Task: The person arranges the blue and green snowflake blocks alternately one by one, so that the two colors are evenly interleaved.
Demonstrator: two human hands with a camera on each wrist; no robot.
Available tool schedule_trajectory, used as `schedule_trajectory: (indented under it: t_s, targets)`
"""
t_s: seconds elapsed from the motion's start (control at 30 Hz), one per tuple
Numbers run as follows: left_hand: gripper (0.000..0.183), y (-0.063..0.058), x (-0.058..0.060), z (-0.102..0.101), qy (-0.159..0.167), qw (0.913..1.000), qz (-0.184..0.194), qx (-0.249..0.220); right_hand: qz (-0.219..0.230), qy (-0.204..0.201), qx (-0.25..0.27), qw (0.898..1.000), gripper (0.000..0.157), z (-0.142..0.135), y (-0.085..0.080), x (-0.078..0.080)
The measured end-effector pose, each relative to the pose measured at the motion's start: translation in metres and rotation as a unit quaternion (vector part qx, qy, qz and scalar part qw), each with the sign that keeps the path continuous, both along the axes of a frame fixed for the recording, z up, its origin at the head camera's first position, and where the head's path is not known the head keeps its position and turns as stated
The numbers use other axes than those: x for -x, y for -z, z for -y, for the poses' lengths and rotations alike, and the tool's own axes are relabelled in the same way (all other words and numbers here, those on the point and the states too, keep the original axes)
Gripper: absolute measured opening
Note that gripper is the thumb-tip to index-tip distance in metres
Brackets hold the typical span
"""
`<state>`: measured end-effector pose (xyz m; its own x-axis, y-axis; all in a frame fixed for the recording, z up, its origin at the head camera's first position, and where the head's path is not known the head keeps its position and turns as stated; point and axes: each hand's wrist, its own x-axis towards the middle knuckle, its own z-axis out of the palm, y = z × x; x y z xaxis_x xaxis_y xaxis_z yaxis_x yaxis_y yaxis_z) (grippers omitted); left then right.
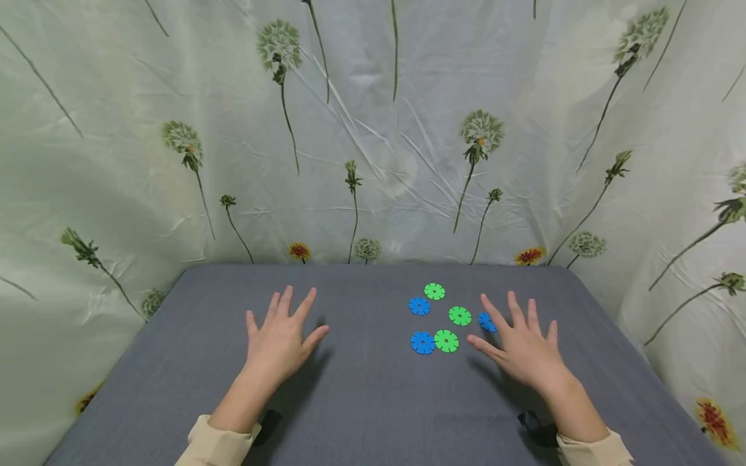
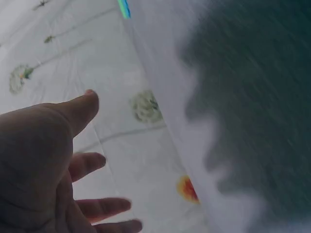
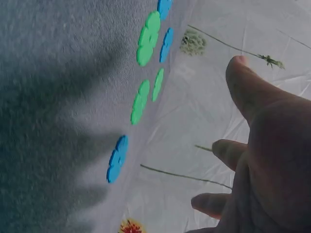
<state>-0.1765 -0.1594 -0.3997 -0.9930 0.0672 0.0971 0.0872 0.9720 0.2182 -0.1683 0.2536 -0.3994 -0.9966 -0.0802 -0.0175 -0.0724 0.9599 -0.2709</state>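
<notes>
While a pale dandelion-print curtain [image 1: 233, 97] hangs at the back, a grey desk [image 1: 373, 401] extends in front of it. Over the desk, the left hand [image 1: 281, 340] and the right hand [image 1: 524, 353] are both spread, fingers apart. Right of centre, three green and three blue notched discs [image 1: 454, 317] lie flat. One near blue disc [image 1: 422, 349] meets a green disc [image 1: 446, 347] at the edge; the rightmost blue disc [image 1: 485, 322] is near the right hand, partly hidden by it in the head view.
</notes>
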Motion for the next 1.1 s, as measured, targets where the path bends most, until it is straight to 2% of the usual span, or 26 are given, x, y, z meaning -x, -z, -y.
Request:
schedule_trajectory:
  t_s: [0.17,0.27,0.4,0.53,0.8,0.97,1.1]
  targets:
    - [0.07,-0.001,0.0,-0.028,0.066,0.9976,-0.019,-0.005,-0.037,-0.031,-0.008,0.999,0.083,0.007,0.001,0.0]
    - [0.064,0.001,0.001,-0.046,0.116,0.9929,-0.012,-0.024,-0.056,-0.054,-0.006,0.997,0.074,0.011,0.002,0.003]
    - [0.059,0.007,0.005,-0.068,0.183,0.9821,0.013,-0.041,-0.051,-0.08,0.009,0.995,0.065,0.016,0.004,0.01]
    - [0.057,0.015,0.01,-0.088,0.232,0.9715,0.039,-0.029,-0.032,-0.093,0.028,0.995,0.058,0.019,0.008,0.015]
    - [0.058,0.029,0.016,-0.112,0.278,0.9573,0.081,0.008,-0.003,-0.123,0.044,0.991,0.052,0.021,0.016,0.022]
    - [0.061,0.029,0.016,-0.118,0.293,0.9514,0.087,0.038,0.006,-0.121,0.037,0.992,0.048,0.023,0.022,0.023]
    - [0.061,0.029,0.015,-0.12,0.295,0.9498,0.086,0.06,0.0,-0.122,0.031,0.992,0.044,0.023,0.025,0.026]
